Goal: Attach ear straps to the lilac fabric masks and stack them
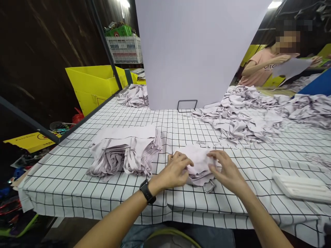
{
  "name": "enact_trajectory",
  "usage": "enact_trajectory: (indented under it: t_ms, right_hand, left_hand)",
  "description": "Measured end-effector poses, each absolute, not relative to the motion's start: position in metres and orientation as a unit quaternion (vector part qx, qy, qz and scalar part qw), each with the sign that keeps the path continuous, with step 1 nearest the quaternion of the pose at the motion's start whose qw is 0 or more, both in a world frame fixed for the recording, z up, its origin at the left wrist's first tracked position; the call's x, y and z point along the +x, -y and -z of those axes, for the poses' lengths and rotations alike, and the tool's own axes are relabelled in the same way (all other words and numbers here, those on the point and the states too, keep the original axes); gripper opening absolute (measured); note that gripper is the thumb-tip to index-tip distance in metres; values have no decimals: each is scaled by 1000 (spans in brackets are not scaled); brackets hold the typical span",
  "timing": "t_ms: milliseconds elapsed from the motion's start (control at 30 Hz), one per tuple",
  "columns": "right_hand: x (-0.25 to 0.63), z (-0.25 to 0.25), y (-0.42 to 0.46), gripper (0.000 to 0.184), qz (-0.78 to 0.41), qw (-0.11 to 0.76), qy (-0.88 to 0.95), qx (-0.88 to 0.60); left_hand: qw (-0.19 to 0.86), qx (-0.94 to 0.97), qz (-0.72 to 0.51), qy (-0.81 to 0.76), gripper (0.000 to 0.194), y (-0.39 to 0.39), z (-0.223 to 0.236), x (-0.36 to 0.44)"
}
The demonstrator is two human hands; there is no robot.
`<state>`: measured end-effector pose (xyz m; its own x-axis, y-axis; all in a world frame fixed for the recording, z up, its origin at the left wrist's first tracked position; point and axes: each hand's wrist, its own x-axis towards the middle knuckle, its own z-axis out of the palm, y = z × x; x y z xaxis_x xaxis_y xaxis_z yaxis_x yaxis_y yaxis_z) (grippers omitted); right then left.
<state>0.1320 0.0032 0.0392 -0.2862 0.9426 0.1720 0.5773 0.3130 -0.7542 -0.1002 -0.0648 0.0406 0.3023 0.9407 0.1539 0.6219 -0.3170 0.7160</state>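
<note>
The bench [181, 127] fills most of the view, draped in a white cloth printed with a thin black grid, its near edge hanging in soft folds. A tall, flat, pale panel [191, 51] stands upright at the far edge on a thin wire foot. To the right of it, along the far right part of the bench, sprawls a loose heap of crumpled pale lilac fabric pieces [248, 117]; a smaller heap [134, 95] lies at the far left corner beside a yellow bin [90, 84]. Toward the near left corner sits a stack of folded pieces [124, 151], flat on top, its layered edges fanning out toward the near edge. A white ribbed tray [300, 187] lies at the near right edge.

Close to the middle of the near edge lies the small folded fabric piece [199, 167], soft, thin and lilac, its long axis running roughly left to right along that edge, a strap end trailing off its near right corner. The left hand [174, 172] rests curled on its left end, fingers bent and pinching the layers. The right hand [226, 170] presses its right end, fingers nearly flat and close together. A black watch [147, 191] rings the left wrist.

A person in a pink shirt [261, 67] stands beyond the far right corner holding a pale piece.
</note>
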Motion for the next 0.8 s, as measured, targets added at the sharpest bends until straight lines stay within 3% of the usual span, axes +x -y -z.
enact_trajectory:
  t_ms: [100,167,267,400,600,700,800]
  right_hand:
    - [129,-37,2,32,-212,190,863,-417]
    - [127,-32,3,34,-170,144,893,-392]
    - [128,-22,-1,23,-121,171,885,-416]
    - [138,-17,-12,20,-98,215,853,-465]
    - [137,-53,-7,27,-137,270,830,-468]
    - [118,-69,-2,44,-192,275,844,-418]
    - [103,-71,-4,34,-213,277,827,-441]
  left_hand:
    - [266,776,-266,-507,13,74,-42,-93]
    - [246,774,-267,-519,18,74,-40,-85]
    - [215,766,-268,-543,4,67,-36,-74]
    - [224,711,-314,-588,12,55,-39,-71]
    - [376,594,-450,-550,10,42,-81,-84]
    - [445,571,-471,-503,8,39,-104,-87]
    - [469,560,-479,-488,6,36,-118,-91]
